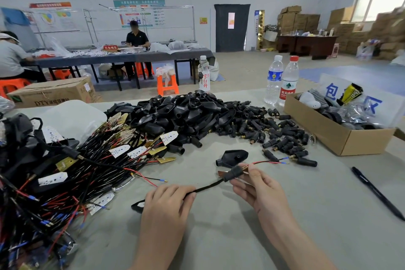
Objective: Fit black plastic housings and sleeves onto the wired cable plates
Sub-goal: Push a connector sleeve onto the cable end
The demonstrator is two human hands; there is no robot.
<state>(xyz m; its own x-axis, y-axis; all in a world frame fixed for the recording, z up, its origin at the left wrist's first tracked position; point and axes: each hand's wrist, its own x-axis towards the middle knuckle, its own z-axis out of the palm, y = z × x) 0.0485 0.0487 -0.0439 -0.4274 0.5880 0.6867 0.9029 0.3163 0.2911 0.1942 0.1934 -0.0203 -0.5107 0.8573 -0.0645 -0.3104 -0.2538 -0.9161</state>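
A grey tabletop (219, 237) bears wired cable plates (87, 160) heaped at left, black housings (182, 114) and sleeves (274, 133) piled centre, a cardboard box (341, 138), two bottles (274, 79) and a pen (377, 193) at right.

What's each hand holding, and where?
Left hand pinches the black cable mid-length; right hand grips the black sleeve at the cable's wire end.

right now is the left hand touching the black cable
Touching. Head view shows the left hand pinching the black cable, whose black sleeve the right hand holds.
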